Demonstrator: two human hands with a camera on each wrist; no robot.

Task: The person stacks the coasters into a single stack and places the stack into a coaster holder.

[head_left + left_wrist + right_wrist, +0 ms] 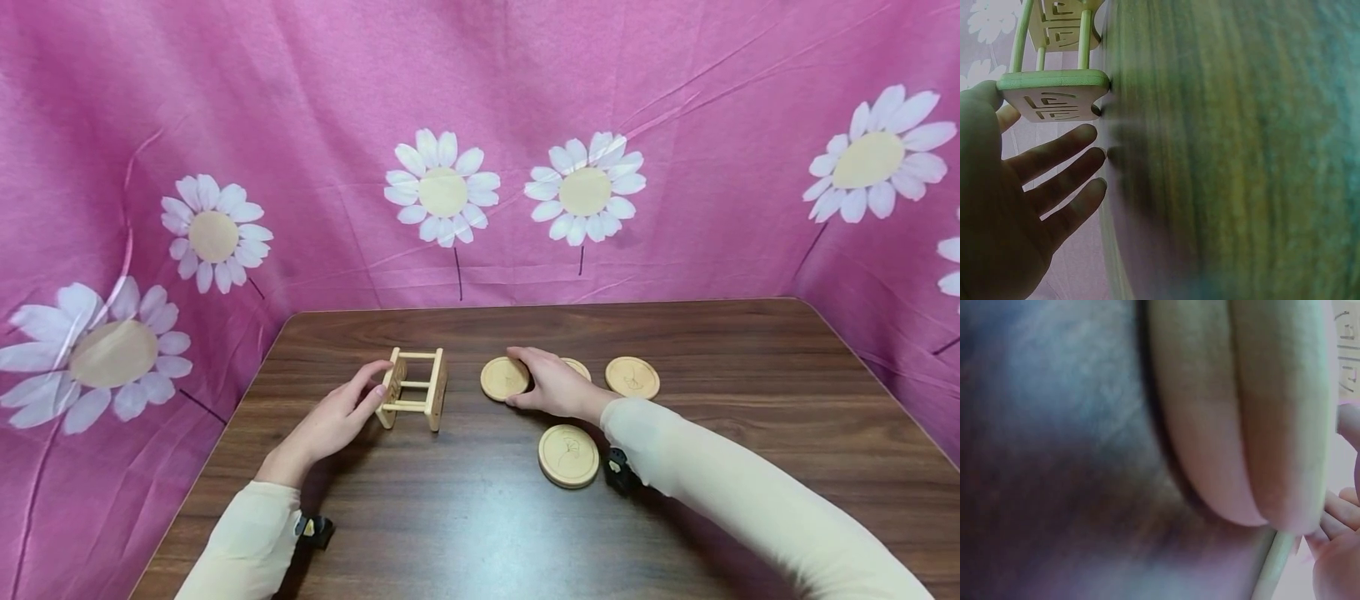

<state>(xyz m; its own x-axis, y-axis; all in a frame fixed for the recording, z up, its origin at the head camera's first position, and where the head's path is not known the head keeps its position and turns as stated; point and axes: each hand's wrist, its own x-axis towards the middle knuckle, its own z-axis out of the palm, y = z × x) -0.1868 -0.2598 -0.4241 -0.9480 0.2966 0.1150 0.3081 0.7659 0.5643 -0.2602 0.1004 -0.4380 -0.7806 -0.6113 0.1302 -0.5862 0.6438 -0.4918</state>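
Observation:
My left hand (335, 419) is at the left end panel of a small wooden rack (437, 392) with round bars and cut-out side panels. Its thumb and index finger pinch the panel's corner while the other fingers spread loose, as the left wrist view shows. Farther right, my right hand (558, 383) grips a round wooden coaster (505, 380) by its edge, thumb at the near side, index finger at the far side. A second coaster (577, 367) is partly hidden behind this hand. Close under the right forearm lies another coaster (568, 455), etched with a leaf.
One more leaf-etched coaster (632, 377) lies right of the right hand. Everything stands on a dark wood-grain table (420, 517). Pink cloth (517, 67) with white daisies hangs along the table's back and sides. Two edges pressed together (1241, 425) fill the right wrist view.

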